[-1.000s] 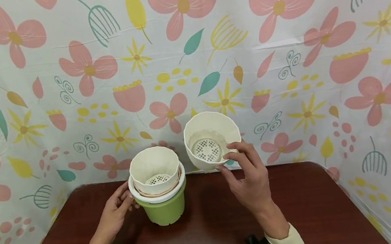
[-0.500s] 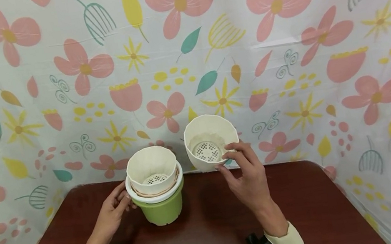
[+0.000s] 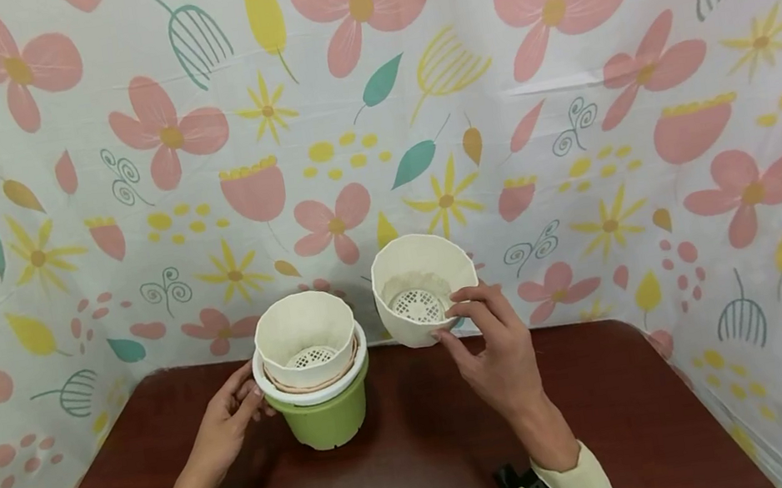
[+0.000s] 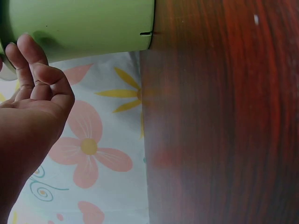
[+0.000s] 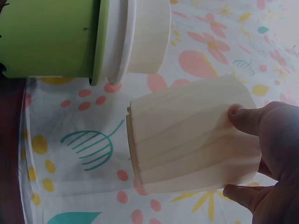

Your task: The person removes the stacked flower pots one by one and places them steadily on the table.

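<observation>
Loose white pot (image 3: 418,286), pinched at its edge between the right hand's (image 3: 504,353) thumb and fingers, hangs slightly lower than a second ago. Nested stack (image 3: 329,418) unmoved at the left hand's (image 3: 230,415) part-bent fingertips (grip uncertain); pots remain apart.
</observation>
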{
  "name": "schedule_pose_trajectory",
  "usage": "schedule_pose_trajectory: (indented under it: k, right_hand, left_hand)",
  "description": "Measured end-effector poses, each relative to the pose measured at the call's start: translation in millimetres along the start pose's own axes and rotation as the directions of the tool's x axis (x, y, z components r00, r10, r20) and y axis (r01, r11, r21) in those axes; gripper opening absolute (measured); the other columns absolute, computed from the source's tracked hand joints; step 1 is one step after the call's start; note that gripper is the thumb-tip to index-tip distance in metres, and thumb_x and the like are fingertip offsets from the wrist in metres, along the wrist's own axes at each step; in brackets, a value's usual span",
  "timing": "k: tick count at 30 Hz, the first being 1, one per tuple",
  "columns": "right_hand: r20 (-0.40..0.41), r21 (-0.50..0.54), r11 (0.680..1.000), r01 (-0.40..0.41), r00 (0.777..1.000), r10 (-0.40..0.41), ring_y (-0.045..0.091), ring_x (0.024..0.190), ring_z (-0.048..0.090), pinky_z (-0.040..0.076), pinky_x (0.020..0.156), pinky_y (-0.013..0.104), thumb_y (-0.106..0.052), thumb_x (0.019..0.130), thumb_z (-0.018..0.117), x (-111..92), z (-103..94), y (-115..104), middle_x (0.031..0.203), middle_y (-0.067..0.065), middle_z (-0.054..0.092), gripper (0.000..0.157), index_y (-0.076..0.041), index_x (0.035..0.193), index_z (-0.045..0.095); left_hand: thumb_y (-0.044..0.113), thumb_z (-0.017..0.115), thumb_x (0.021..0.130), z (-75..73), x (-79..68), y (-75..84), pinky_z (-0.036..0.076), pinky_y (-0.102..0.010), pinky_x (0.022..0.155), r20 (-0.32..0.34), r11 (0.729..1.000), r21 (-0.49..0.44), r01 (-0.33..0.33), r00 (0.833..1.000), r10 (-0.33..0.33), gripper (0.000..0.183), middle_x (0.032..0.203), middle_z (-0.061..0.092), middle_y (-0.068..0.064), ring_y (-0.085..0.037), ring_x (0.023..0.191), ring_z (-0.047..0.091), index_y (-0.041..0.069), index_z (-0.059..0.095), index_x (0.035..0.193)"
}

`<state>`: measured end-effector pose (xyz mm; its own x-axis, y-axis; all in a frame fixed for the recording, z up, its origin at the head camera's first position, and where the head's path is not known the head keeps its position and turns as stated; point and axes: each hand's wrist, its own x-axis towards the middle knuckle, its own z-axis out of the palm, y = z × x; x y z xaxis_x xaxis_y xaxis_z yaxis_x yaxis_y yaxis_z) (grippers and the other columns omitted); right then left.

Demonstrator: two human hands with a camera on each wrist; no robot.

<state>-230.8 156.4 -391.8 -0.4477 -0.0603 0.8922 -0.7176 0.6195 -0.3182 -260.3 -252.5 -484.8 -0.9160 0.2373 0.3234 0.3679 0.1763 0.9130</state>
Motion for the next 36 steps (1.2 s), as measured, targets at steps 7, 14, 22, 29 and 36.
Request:
schedule_pose_trajectory:
  k: [7,14,22,29,36]
  right_hand:
    - [0.003,0.011,1.000,0.001,1.000,-0.001,0.036,0.123,0.064,0.042,0.114,0.024,-0.002,0.080,0.093,-2.2,3.1,0.0,0.117,0.012,0.066,0.031,-0.006,0.100,0.071]
    - [0.000,-0.001,1.000,0.008,1.000,-0.008,0.028,0.111,0.066,0.041,0.114,0.021,-0.002,0.078,0.094,-1.5,-0.1,0.1,0.114,0.012,0.067,0.030,-0.004,0.097,0.071]
    - [0.043,-0.004,1.000,-0.022,0.999,0.022,0.025,0.110,0.065,0.045,0.102,0.016,-0.004,0.080,0.094,-3.7,1.8,4.1,0.115,0.011,0.067,0.028,-0.005,0.098,0.072]
    - [0.076,-0.009,0.999,-0.043,0.996,0.044,0.023,0.108,0.064,0.046,0.096,0.014,-0.008,0.081,0.094,-5.2,4.0,5.8,0.116,0.009,0.067,0.028,-0.007,0.098,0.073]
    - [0.089,-0.032,0.999,-0.030,0.995,0.033,0.023,0.105,0.066,0.049,0.091,0.018,-0.005,0.078,0.096,-4.7,2.2,11.1,0.112,0.010,0.067,0.030,-0.008,0.096,0.072]
  left_hand:
    - [0.017,0.048,0.116,-2.5,-2.9,-1.1,0.054,-0.026,0.076,-0.008,1.000,-0.001,0.004,1.000,-0.004,0.054,0.103,0.069,0.000,-0.018,0.089,0.067,-0.001,0.032,0.164]
    - [0.017,0.048,0.116,0.4,-3.4,-1.8,0.054,-0.026,0.077,0.007,1.000,-0.012,0.010,1.000,-0.010,0.055,0.105,0.070,0.000,-0.018,0.090,0.066,-0.001,0.029,0.165]
    - [0.017,0.048,0.115,0.6,-3.5,-1.4,0.054,-0.027,0.076,-0.010,1.000,-0.005,0.005,1.000,-0.005,0.055,0.103,0.069,-0.002,-0.020,0.088,0.066,0.000,0.031,0.164]
    - [0.017,0.048,0.115,-1.2,-2.8,0.5,0.054,-0.027,0.076,-0.005,1.000,0.002,-0.004,1.000,0.004,0.054,0.102,0.069,-0.004,-0.021,0.088,0.066,0.001,0.032,0.164]
    - [0.017,0.047,0.116,-0.3,0.4,1.1,0.055,-0.027,0.077,0.006,1.000,-0.009,-0.009,1.000,0.009,0.055,0.103,0.070,-0.001,-0.020,0.089,0.066,-0.001,0.029,0.165]
